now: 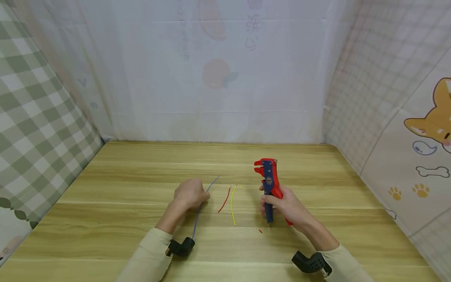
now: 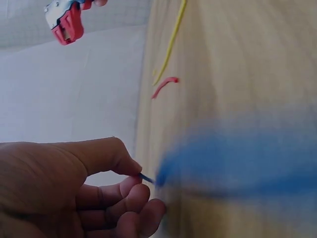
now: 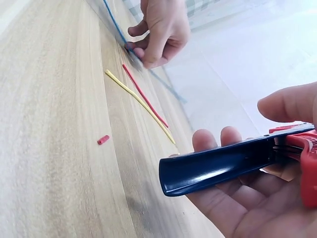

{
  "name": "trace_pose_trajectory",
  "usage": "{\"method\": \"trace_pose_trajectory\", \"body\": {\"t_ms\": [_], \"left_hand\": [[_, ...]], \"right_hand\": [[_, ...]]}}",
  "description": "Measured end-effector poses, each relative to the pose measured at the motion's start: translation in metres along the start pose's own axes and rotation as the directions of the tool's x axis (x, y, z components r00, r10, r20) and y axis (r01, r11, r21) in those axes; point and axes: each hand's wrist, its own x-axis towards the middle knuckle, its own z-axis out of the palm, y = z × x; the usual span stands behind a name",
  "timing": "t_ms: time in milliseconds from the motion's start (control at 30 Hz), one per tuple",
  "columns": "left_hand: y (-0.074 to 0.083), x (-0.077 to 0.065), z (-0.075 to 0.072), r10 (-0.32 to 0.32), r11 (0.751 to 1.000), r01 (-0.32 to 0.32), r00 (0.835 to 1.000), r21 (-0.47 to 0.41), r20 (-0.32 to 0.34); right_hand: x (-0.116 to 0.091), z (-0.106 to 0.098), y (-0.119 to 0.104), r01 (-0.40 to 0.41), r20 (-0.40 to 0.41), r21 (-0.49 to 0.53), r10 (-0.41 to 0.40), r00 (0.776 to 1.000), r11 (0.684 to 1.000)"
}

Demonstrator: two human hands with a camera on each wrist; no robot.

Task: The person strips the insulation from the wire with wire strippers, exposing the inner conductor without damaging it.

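My left hand (image 1: 190,194) pinches a blue wire (image 1: 196,225) between thumb and fingers, and the wire runs out past the hand both ways. Close to the left wrist view's lens, part of that blue wire (image 2: 237,173) is a broad blur. My right hand (image 1: 289,205) grips a red and dark blue wire stripper (image 1: 269,178) by its handles, its notched red head pointing away from me. The tool's dark blue handle (image 3: 218,166) fills much of the right wrist view. Between the hands lie a short red wire (image 1: 224,199) and a longer yellow wire (image 1: 231,207).
On the wooden table (image 1: 116,219) a small red piece (image 1: 260,231) lies below the stripper. A tiny yellow scrap (image 1: 241,186) sits by the yellow wire's far end. A white curtain (image 1: 158,98) hangs behind, with a checked cloth (image 1: 38,98) at the left.
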Motion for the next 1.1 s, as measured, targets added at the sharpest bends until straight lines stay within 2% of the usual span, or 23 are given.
{"method": "trace_pose_trajectory", "body": {"t_ms": [100,200,300,400,533,667,833,1000,1100], "left_hand": [[0.008,-0.009,-0.014,-0.021,1.0,0.021,1.0,-0.015,-0.011],[0.008,-0.011,-0.024,-0.009,0.997,0.005,0.999,-0.075,-0.047],[0.006,-0.012,-0.034,0.039,0.986,-0.055,0.994,-0.158,-0.102],[0.007,-0.014,-0.045,0.091,0.958,-0.128,0.984,-0.257,-0.153],[0.01,-0.019,-0.057,0.158,0.914,-0.224,0.965,-0.338,-0.211],[0.02,-0.025,-0.062,0.229,0.881,-0.313,0.938,-0.354,-0.259],[0.034,-0.031,-0.06,0.322,0.824,-0.427,0.893,-0.371,-0.313],[0.04,-0.035,-0.056,0.377,0.786,-0.494,0.86,-0.372,-0.345],[0.042,-0.037,-0.055,0.397,0.769,-0.512,0.852,-0.383,-0.342]], "right_hand": [[-0.001,0.0,0.0,0.011,-0.009,0.012,-0.011,1.0,1.0],[-0.002,0.0,-0.002,0.032,-0.009,0.022,-0.032,0.999,0.999],[-0.003,0.0,-0.004,0.061,-0.004,0.029,-0.06,0.998,0.998],[-0.003,0.0,-0.006,0.094,0.01,0.033,-0.094,0.996,0.995],[-0.004,0.002,-0.006,0.147,0.041,0.054,-0.149,0.988,0.988],[-0.005,0.004,-0.004,0.202,0.088,0.098,-0.211,0.974,0.974],[-0.006,0.005,-0.001,0.289,0.136,0.144,-0.308,0.942,0.947],[-0.006,0.005,0.001,0.358,0.16,0.172,-0.384,0.909,0.918],[-0.006,0.006,0.001,0.382,0.167,0.166,-0.407,0.898,0.909]]}}
